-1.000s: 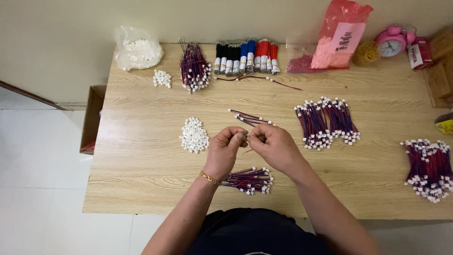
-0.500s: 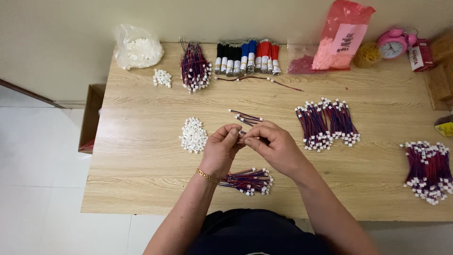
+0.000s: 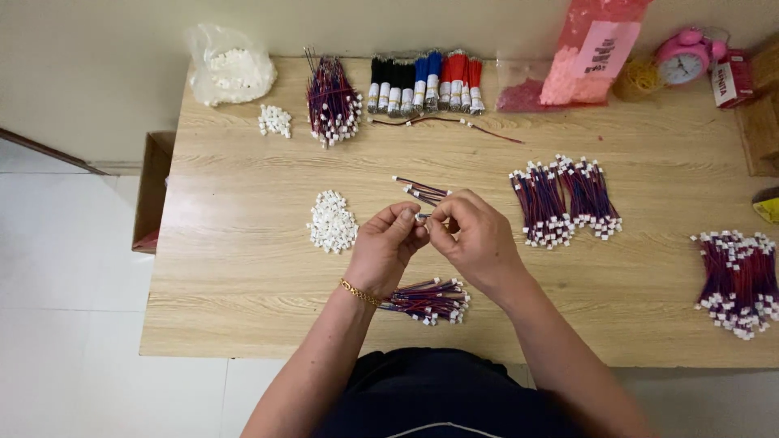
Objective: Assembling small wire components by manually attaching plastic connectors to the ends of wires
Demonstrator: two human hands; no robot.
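Left hand [image 3: 383, 250] and right hand [image 3: 477, 240] meet above tabletop [image 3: 243, 276], fingertips pinching small white connector [image 3: 420, 217] with wire. Loose wires [image 3: 422, 191] just beyond; connector pile [image 3: 331, 221] left; finished bundle [image 3: 428, 298] below hands.

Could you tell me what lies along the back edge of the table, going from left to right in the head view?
Clear bag of white connectors → bundle of red-and-blue wires → row of black, blue and red wire bundles → red plastic bag → pink alarm clock.
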